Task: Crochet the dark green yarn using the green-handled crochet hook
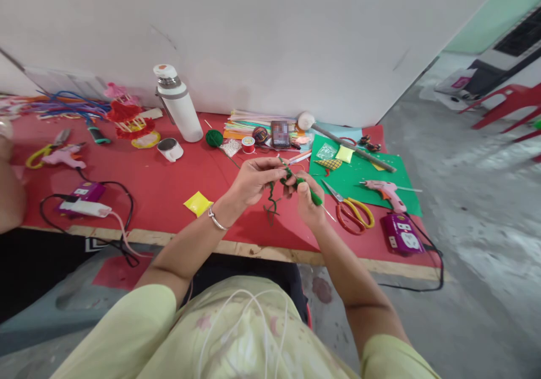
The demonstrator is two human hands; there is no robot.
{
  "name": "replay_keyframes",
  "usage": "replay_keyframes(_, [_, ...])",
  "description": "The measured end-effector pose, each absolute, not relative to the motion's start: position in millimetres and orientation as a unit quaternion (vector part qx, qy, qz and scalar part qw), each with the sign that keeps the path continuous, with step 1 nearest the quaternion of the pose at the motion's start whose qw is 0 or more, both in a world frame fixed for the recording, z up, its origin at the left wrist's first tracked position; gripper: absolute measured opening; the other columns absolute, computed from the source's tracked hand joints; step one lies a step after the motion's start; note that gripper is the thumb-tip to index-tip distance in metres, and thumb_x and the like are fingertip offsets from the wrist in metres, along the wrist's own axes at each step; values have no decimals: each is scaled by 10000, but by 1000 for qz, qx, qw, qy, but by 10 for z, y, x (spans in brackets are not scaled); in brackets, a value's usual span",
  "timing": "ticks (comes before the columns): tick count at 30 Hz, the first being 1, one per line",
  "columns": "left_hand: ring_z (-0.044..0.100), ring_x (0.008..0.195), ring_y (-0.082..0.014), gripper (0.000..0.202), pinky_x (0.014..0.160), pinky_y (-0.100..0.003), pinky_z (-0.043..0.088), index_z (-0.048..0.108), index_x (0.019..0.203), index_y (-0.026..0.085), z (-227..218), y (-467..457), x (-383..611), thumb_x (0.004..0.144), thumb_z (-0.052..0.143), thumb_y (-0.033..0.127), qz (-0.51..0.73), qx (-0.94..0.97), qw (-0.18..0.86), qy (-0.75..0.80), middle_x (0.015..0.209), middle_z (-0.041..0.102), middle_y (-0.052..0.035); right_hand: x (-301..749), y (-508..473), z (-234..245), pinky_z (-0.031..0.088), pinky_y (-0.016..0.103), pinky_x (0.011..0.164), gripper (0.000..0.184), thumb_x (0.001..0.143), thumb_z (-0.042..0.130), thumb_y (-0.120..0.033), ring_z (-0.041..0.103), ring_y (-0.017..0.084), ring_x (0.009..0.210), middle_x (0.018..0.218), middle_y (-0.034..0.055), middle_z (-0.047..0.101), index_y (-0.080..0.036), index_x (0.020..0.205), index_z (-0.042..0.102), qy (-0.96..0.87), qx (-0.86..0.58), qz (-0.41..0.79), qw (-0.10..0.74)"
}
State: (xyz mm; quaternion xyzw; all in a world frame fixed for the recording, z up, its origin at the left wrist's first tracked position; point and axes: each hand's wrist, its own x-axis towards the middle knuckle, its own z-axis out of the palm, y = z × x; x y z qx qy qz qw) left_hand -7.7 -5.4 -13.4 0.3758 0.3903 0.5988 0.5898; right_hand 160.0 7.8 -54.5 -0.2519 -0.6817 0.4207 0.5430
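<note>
My left hand (pixel 255 180), with a silver bangle at its wrist, pinches a small piece of dark green yarn crochet (pixel 288 172). Loose green yarn (pixel 273 201) dangles below those fingers. Closed around a green-handled crochet hook (pixel 315 197) is my right hand (pixel 310 203); the hook's tip is lost among the fingers and yarn. Both hands nearly meet above the red tabletop (pixel 236 210). From the green yarn ball (pixel 214 138), a strand runs toward my left hand. Scissors with red and yellow handles (pixel 353 212) lie right of my right hand.
A white bottle (pixel 181 108) and cup (pixel 170 149) stand behind left. A phone (pixel 280 134) leans at the back. On the right are a green sheet (pixel 372 190), pink glue gun (pixel 386 193) and purple power box (pixel 401 235). Another person's arm (pixel 9 187) rests far left.
</note>
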Motion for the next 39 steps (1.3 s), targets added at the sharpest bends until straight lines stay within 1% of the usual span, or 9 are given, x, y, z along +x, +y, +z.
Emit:
replay_keyframes(3, [604, 597, -78, 279, 523, -209, 426, 826, 843, 166, -141, -44, -88, 606, 947, 250, 590, 371, 607, 382, 757, 751, -26, 1613, 97, -517, 504, 341, 623, 513, 1009, 467, -692, 608, 181, 682, 794, 32, 610, -230, 900, 661, -711, -252, 360, 549])
replay_keyframes(8, [579, 541, -68, 271, 479, -194, 384, 824, 839, 149, -84, -4, -196, 587, 918, 186, 508, 362, 687, 373, 653, 705, -6, 1726, 192, -453, 542, 364, 728, 515, 1016, 451, -678, 652, 210, 812, 844, 59, 662, -229, 910, 681, -784, -199, 265, 525])
replay_keyframes(11, [561, 524, -62, 261, 471, -194, 376, 824, 810, 142, -23, 14, -273, 560, 896, 149, 477, 373, 695, 387, 661, 716, -9, 1836, 251, -398, 572, 347, 730, 494, 1007, 482, -661, 683, 204, 826, 915, 80, 706, -220, 1018, 707, -828, -163, 256, 472])
replay_keyframes(15, [572, 536, -65, 217, 507, -200, 415, 820, 767, 141, 28, 28, -340, 555, 868, 125, 473, 393, 672, 413, 677, 733, -22, 1966, 284, -306, 588, 334, 771, 460, 1009, 523, -609, 720, 206, 873, 953, 97, 739, -209, 1127, 715, -862, -153, 262, 405])
replay_keyframes(19, [579, 538, -70, 204, 513, -203, 417, 816, 737, 143, 38, 55, -373, 539, 855, 114, 467, 403, 653, 439, 679, 741, -30, 2038, 279, -230, 587, 328, 790, 371, 1045, 540, -502, 733, 203, 897, 987, 105, 757, -212, 1206, 706, -876, -156, 246, 384])
replay_keyframes(26, [521, 442, -78, 241, 422, -213, 319, 829, 752, 145, 38, 92, -429, 514, 845, 172, 417, 432, 659, 453, 551, 674, -13, 2082, 263, -143, 584, 306, 785, 297, 1066, 547, -376, 730, 191, 903, 1031, 121, 753, -184, 1222, 712, -897, -154, 224, 348])
replay_keyframes(31, [511, 435, -82, 203, 416, -210, 295, 812, 710, 147, 52, 92, -444, 509, 816, 177, 386, 452, 656, 464, 524, 657, -15, 2107, 236, -84, 590, 335, 813, 268, 1069, 543, -344, 724, 199, 934, 1039, 114, 768, -208, 1208, 727, -891, -136, 266, 343])
replay_keyframes(34, [515, 432, -87, 190, 413, -211, 316, 803, 685, 149, 60, 91, -443, 499, 816, 187, 381, 459, 659, 458, 519, 653, -13, 2138, 223, -29, 591, 334, 803, 278, 1070, 543, -357, 734, 198, 926, 994, 98, 781, -205, 1175, 750, -877, -131, 314, 338])
replay_keyframes(39, [529, 431, -86, 168, 402, -198, 317, 798, 678, 137, 56, 84, -422, 511, 808, 163, 385, 461, 664, 445, 520, 657, -19, 2143, 223, -98, 612, 349, 804, 323, 1046, 585, -435, 760, 210, 898, 960, 95, 795, -192, 1091, 792, -804, -151, 463, 341])
